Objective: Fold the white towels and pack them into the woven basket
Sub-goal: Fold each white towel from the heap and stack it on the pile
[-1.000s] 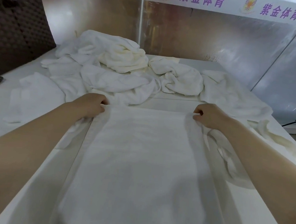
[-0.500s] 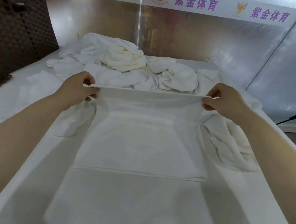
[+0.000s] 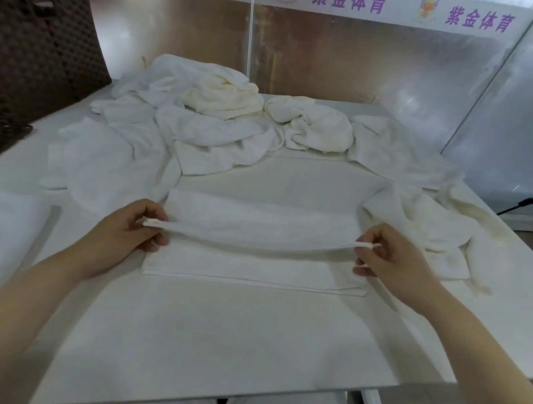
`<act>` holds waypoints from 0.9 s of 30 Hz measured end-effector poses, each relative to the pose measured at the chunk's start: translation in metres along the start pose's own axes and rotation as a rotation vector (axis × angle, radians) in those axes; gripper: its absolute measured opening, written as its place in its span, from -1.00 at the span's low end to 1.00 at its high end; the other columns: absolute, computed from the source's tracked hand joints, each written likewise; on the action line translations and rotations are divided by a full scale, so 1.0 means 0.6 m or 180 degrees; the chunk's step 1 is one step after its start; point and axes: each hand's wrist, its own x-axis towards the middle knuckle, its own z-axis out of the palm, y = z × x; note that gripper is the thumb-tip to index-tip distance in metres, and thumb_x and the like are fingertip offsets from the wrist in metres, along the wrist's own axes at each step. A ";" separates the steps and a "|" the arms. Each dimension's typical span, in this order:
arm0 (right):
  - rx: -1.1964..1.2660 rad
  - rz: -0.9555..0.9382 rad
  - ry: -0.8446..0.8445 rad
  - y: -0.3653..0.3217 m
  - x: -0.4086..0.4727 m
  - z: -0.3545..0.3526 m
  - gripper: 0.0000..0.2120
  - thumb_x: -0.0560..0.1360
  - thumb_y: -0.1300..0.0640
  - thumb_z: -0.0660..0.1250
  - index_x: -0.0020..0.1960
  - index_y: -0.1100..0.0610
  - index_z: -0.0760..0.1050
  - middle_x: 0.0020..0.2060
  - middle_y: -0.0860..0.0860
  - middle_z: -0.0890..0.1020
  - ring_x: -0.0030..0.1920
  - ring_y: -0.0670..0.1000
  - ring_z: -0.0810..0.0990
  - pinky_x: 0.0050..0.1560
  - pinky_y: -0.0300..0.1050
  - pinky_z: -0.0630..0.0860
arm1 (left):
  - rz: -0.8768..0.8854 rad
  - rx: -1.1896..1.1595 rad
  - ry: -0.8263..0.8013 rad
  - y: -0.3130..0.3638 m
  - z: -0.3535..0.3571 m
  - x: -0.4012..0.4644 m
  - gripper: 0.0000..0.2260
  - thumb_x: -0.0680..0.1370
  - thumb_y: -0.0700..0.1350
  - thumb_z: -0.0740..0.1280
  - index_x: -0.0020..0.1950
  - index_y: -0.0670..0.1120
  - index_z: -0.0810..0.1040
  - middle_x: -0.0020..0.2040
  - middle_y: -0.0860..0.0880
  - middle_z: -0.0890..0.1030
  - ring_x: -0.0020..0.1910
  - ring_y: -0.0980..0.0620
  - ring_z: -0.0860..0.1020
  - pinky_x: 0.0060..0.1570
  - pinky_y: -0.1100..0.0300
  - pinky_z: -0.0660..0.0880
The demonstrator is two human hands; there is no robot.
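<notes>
Now both hands pinch the doubled edge of a flat white terry towel (image 3: 257, 220) at mid-table, the left hand (image 3: 125, 230) at its left corner and the right hand (image 3: 392, 263) at its right, fingers curled on the cloth. Loose crumpled white towels (image 3: 221, 116) lie beyond on the white table (image 3: 246, 330), and the dark brown woven basket (image 3: 28, 55) stands at far left.

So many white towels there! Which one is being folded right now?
The flat towel nearest the person, its edge pinched by the left hand and right hand. The crumpled towels behind lie untouched.
</notes>
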 end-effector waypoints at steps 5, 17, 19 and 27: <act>0.0248 -0.0175 -0.0074 0.027 -0.011 0.000 -0.84 0.55 0.31 0.34 -0.15 0.12 0.47 -0.12 -0.01 0.58 -0.12 0.12 0.53 -0.02 0.04 0.65 | 0.0160 -0.0065 -0.0275 -0.017 -0.008 -0.013 -0.95 0.59 -0.30 0.30 -0.01 -0.18 0.50 -0.09 -0.02 0.66 -0.14 0.14 0.59 -0.09 0.39 0.48; -0.0680 -0.0716 -0.0574 0.059 -0.027 -0.023 -0.73 0.40 0.32 0.47 -0.27 0.01 0.48 -0.17 -0.01 0.64 -0.30 0.18 0.46 -0.22 -0.11 0.38 | 0.0601 0.0430 -0.1235 -0.034 -0.051 -0.018 -0.81 0.30 0.01 0.36 -0.13 -0.01 0.54 -0.07 -0.10 0.49 -0.01 -0.10 0.46 0.02 0.26 0.37; -0.0793 -0.0849 -0.0658 0.061 -0.029 -0.026 -0.71 0.42 0.32 0.49 -0.28 0.00 0.47 -0.15 -0.04 0.63 -0.33 0.07 0.44 -0.24 -0.12 0.40 | 0.0682 0.0406 -0.1258 -0.042 -0.051 -0.018 -0.83 0.28 -0.04 0.37 -0.17 -0.01 0.55 -0.08 -0.05 0.50 0.03 -0.11 0.49 0.07 0.32 0.40; -0.1537 -0.1438 -0.0807 0.061 -0.046 -0.027 -0.69 0.43 0.29 0.46 -0.23 -0.07 0.44 -0.01 -0.13 0.58 -0.24 -0.08 0.48 -0.23 -0.24 0.41 | 0.0860 0.0617 -0.1295 -0.058 -0.055 -0.012 -0.87 0.31 -0.02 0.43 -0.16 0.05 0.64 -0.04 0.06 0.57 0.05 0.00 0.57 0.11 0.29 0.46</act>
